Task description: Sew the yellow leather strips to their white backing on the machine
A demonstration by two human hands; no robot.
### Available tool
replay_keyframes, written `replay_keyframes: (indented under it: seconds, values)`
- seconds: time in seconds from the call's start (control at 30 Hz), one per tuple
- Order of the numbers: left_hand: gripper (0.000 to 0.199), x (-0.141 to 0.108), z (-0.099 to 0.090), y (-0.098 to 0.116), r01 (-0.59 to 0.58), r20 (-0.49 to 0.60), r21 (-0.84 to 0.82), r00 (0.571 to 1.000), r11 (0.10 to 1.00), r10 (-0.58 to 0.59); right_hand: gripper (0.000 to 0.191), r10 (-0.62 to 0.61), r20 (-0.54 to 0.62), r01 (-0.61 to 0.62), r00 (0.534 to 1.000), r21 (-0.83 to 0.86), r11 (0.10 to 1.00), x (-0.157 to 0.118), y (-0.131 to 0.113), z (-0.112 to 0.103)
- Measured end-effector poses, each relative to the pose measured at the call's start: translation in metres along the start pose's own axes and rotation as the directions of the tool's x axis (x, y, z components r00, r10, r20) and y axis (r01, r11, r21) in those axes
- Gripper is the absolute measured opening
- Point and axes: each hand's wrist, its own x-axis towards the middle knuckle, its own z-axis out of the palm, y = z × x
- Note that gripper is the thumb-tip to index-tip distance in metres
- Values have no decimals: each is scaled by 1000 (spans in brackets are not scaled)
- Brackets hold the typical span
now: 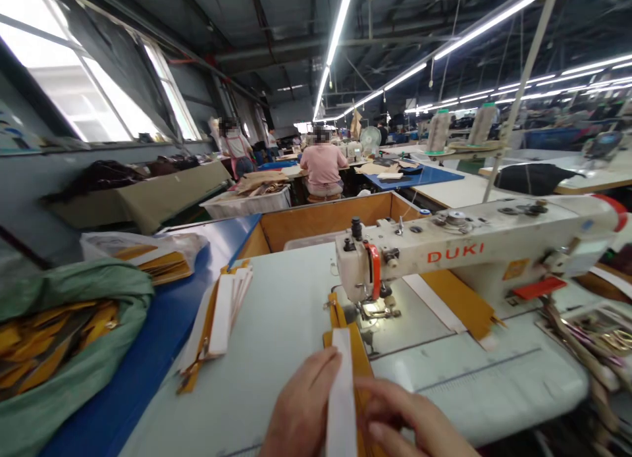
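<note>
A white strip lies lengthwise over a mustard-yellow piece with a zipper, left of the sewing machine's needle area. My left hand grips the strip's left edge, thumb and fingers pressed together. On the right side, my right hand has bent fingers against the yellow piece and the strip's edge; part of its grip is hidden. The white sewing machine stands just beyond, its lamp lit over the presser foot.
Stacked white and yellow zipper pieces lie at left. A green sack holds yellow pieces beside a plastic bag. Another yellow panel lies under the machine arm. A metal-parts tray is at right. A person sits ahead.
</note>
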Motion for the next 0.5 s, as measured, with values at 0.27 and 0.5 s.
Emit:
replay_keyframes:
  seconds: [0.27, 0.5]
  values:
    - [37, 4, 23, -9, -99, 68, 139, 994, 985, 90, 91, -53, 325, 214, 944, -481, 850, 14, 16, -23]
    - [33, 2, 36, 0, -126, 180, 124, 978, 984, 103, 83, -131, 324, 319, 937, -638, 701, 16, 27, -9]
